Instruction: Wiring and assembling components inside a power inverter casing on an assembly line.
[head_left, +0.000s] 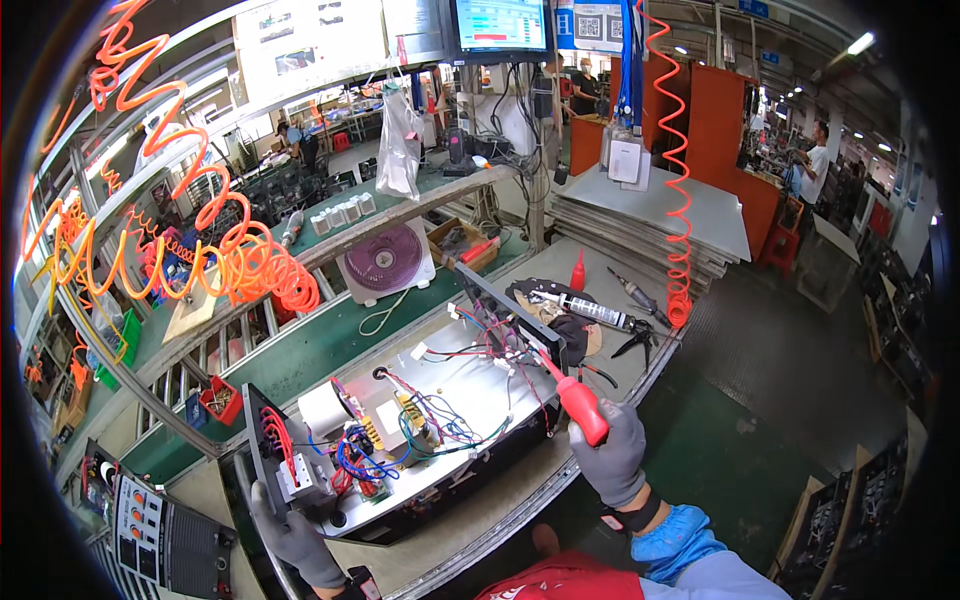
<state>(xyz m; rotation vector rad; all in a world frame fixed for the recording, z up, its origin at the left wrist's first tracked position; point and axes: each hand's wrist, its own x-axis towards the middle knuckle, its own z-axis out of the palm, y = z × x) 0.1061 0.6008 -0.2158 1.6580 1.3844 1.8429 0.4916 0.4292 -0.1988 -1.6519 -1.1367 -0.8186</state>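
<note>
My right hand (612, 455), in a grey glove, is closed round the red handle of a screwdriver (580, 408). Its shaft points up and left at the inner face of an upright black panel (515, 312). That panel stands at the far right end of an open metal chassis (465, 385). Blue, red and black wires (365, 455), a white cylinder (325, 410) and circuit parts fill the chassis's near left half. My left hand (295, 545), gloved too, grips the lower edge of the black end panel (262, 440) there; some of its fingers are hidden.
A caulking gun (600, 312), a red bottle (578, 272) and pliers (600, 376) lie beyond the chassis. Orange coiled hoses (250, 260) hang at left, another coiled hose (677, 180) at right. A purple fan (385, 262) and a red parts bin (221, 400) stand left.
</note>
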